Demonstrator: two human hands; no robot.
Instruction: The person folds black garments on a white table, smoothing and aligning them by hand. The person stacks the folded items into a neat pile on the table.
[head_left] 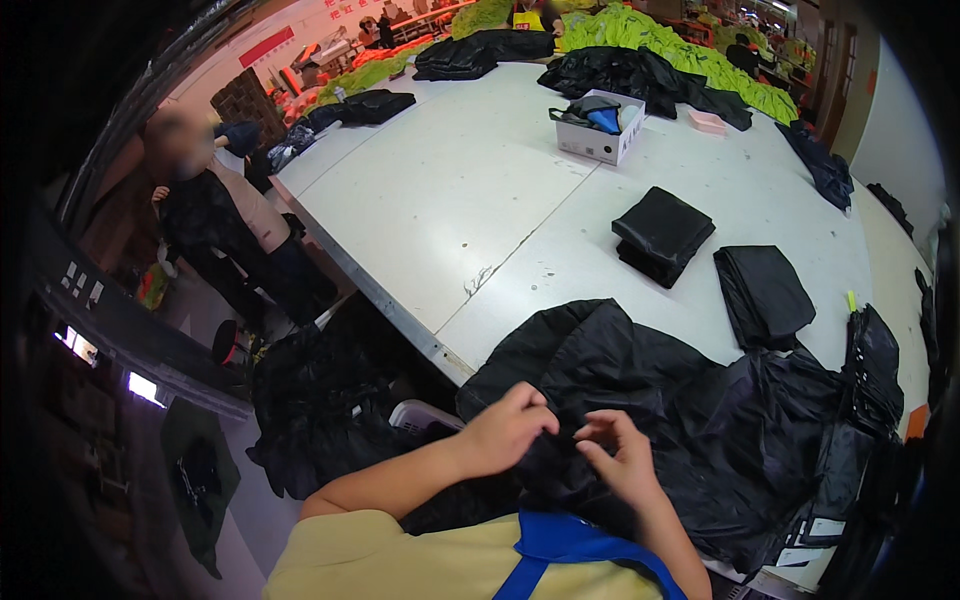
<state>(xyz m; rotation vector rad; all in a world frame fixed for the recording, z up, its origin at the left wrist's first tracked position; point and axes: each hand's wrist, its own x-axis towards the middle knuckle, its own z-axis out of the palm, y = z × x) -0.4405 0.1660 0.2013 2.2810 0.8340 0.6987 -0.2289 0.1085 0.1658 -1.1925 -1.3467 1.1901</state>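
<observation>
A large black garment [690, 425] of thin, slightly shiny fabric lies spread and creased along the table's near edge. Just above its left part, my left hand [508, 428] has its fingers curled in and pinched together; whatever they may hold is too small to make out. Close by on the right, my right hand [620, 455] is turned toward it, thumb and fingers bent but apart, with nothing visible between them. The two hands do not touch each other. Beyond the garment lie a folded black bundle [662, 235] and a second folded black piece [765, 295].
The white table [420, 200] carries an open box [598, 135] with cloth inside, a small pink stack [707, 122], and piles of black and lime-green cloth [680, 60] at the back. A person [225, 215] stands left of the table. Black fabric [310, 410] hangs below its left edge.
</observation>
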